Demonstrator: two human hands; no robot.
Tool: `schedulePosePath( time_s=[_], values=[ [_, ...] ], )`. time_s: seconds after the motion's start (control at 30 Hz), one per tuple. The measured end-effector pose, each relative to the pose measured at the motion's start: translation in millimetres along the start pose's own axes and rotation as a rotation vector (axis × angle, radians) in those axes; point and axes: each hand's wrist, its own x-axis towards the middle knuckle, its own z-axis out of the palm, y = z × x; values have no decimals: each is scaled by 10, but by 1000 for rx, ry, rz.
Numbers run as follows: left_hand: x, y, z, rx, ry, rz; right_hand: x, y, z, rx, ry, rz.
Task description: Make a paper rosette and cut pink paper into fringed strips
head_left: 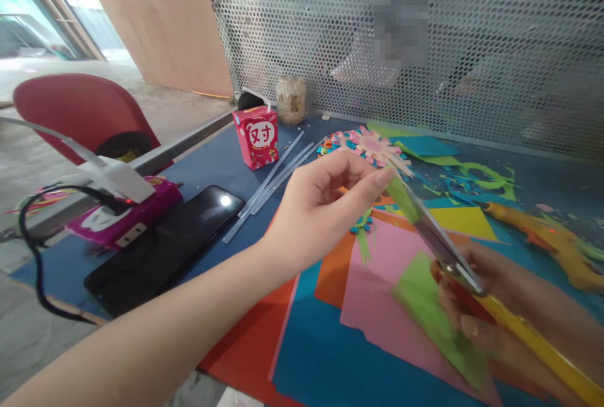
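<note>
My left hand [316, 212] pinches the end of a narrow green paper strip [402, 196] between thumb and forefinger. Scissors [441, 240] with yellow handles are in my right hand [476, 325], their blades pointing up and left along the strip. A larger green paper piece [418, 287] lies close below the right hand, blurred; whether the fingers touch it I cannot tell. Under both hands are stacked sheets of pink paper [372, 268], orange paper [333, 275] and blue paper [321, 356]. Behind the left hand sits a pink layered paper flower [372, 144].
A yellow-orange glue gun [552, 237] lies at the right, near green and blue paper scraps [486, 180]. Clear glue sticks [278, 174], a red drink carton [257, 136], a phone [165, 250] and a purple power strip [125, 212] occupy the left. Perforated metal mesh [302, 29] closes the back.
</note>
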Motion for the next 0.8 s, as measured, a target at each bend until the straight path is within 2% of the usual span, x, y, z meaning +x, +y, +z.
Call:
schedulePosePath(
  time_s=[0.23, 0.4, 0.47, 0.57, 0.63, 0.7, 0.8],
  values=[
    [-20, -7, 4, 54, 23, 46, 57, 60, -40, -59, -6, -92],
    [-7, 11, -3, 27, 67, 42, -7, -8, -21, -56, -30, -140],
    [3, 13, -12, 35, 75, 53, -16, -57, -13, 1, -54, -75],
    [22, 5, -31, 84, 87, 112, 26, -102, 0, 117, -57, 171],
    [36, -5, -42, 122, 94, 146, 49, -108, 16, 178, -18, 281],
    [47, -14, -49, 144, 102, 166, 29, -116, 40, 212, 8, 294],
    [53, -20, -51, 147, 103, 169, -72, -175, 92, 277, -42, 250]
  ],
)
